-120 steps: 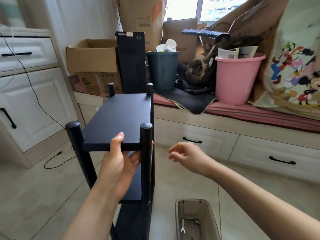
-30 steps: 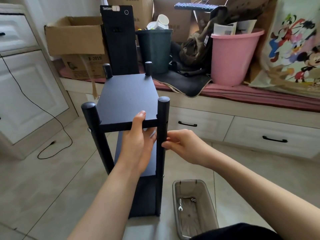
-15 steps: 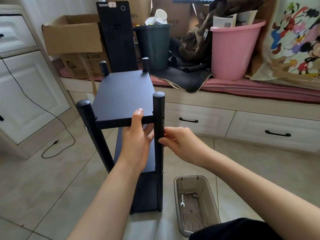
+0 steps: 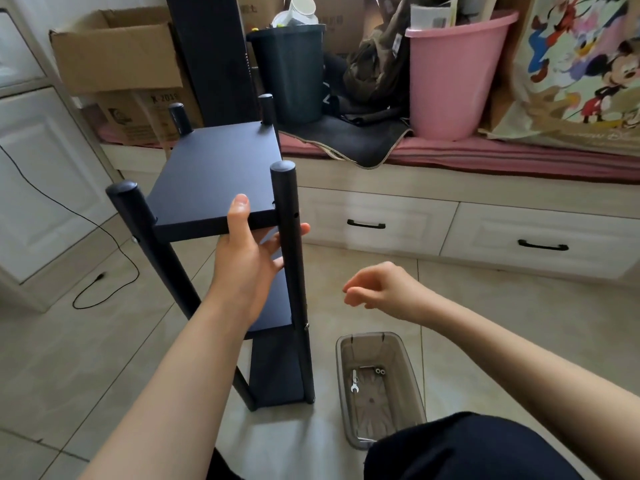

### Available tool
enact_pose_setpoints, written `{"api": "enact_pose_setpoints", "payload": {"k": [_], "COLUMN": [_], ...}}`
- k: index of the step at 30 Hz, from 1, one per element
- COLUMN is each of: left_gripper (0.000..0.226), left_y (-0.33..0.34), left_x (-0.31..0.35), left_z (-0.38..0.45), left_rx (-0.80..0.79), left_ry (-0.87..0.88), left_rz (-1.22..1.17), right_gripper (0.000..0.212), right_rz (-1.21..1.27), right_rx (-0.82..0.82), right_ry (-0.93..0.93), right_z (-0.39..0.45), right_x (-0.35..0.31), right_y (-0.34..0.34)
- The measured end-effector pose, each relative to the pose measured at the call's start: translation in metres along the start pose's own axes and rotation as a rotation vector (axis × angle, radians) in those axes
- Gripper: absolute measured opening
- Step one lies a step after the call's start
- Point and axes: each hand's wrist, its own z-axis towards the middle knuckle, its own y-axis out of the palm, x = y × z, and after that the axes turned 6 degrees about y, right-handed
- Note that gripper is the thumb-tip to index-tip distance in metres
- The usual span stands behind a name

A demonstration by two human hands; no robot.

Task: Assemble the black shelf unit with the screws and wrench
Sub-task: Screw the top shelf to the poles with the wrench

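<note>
Standing upright, shelf unit point(image 4: 221, 188) lacks top-right screws; left hand point(image 4: 244, 258) grips top shelf, right hand point(image 4: 381, 289) hovers loosely curled, empty; wrench point(image 4: 354, 381) lies in tray point(image 4: 412, 382).

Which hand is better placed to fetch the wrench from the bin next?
Right. The right hand hangs free above the clear bin holding the wrench, while the left hand steadies the top shelf board.

Matt black shelf unit point(image 4: 214, 178) with smooth round posts, translucent smoky plastic bin point(image 4: 377, 386) holding a shiny metal wrench point(image 4: 354, 381) and screws point(image 4: 379, 371), glossy pale floor tiles point(image 4: 62, 358), brown corrugated cardboard box point(image 4: 117, 50) far left, smooth pink plastic bucket point(image 4: 453, 74) far right
</note>
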Motion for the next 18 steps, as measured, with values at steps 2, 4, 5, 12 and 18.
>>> {"api": "enact_pose_setpoints", "payload": {"k": [2,4,5,12,18], "left_gripper": [0.057,0.061,0.064,0.072,0.071], "left_y": [0.003,0.005,0.006,0.007,0.005], "left_x": [0.0,-0.001,-0.002,-0.005,-0.007], "left_z": [-0.002,-0.006,-0.007,-0.009,-0.006], "left_rx": [0.029,0.039,0.036,0.056,0.085], "left_ry": [-0.008,-0.035,-0.044,-0.031,0.005], "left_rz": [-0.004,-0.004,-0.002,0.032,0.076], "right_gripper": [0.014,0.016,0.017,0.015,0.023], "right_rz": [-0.046,-0.085,-0.099,-0.269,-0.502], "right_rx": [-0.059,-0.11,-0.133,-0.393,-0.625], "right_ry": [0.106,0.194,0.232,0.396,0.413], "right_z": [-0.002,-0.002,-0.003,-0.006,-0.005], "right_x": [0.031,0.062,0.076,0.162,0.205], "right_y": [0.007,0.021,0.03,0.117,0.179]}}
